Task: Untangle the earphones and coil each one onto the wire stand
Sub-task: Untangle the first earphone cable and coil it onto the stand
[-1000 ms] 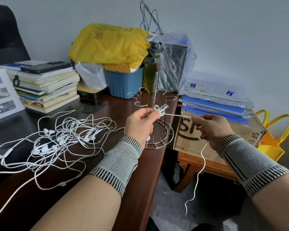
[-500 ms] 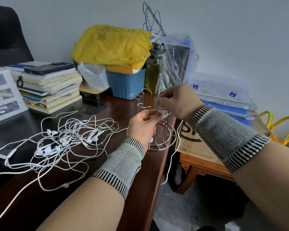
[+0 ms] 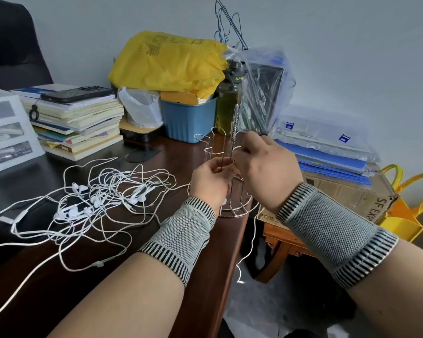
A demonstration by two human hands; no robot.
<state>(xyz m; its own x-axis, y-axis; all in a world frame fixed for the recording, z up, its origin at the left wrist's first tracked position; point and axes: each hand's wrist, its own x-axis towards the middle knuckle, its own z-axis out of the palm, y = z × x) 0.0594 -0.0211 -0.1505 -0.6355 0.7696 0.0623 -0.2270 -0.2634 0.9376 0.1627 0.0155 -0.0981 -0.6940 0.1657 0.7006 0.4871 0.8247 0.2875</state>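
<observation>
Right hand (image 3: 261, 167) now lower, beside left hand (image 3: 210, 181) at wire stand (image 3: 220, 147).

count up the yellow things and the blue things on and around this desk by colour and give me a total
Yellow: 2, the yellow plastic bag on the bin and the yellow tote bag at the right.
Blue: 2, the blue bin and the stack of blue folders.
Total: 4.

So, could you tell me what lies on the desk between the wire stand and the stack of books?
In the head view, the tangled pile of white earphones sprawls over the dark desk between the wire stand and the stack of books.
</observation>
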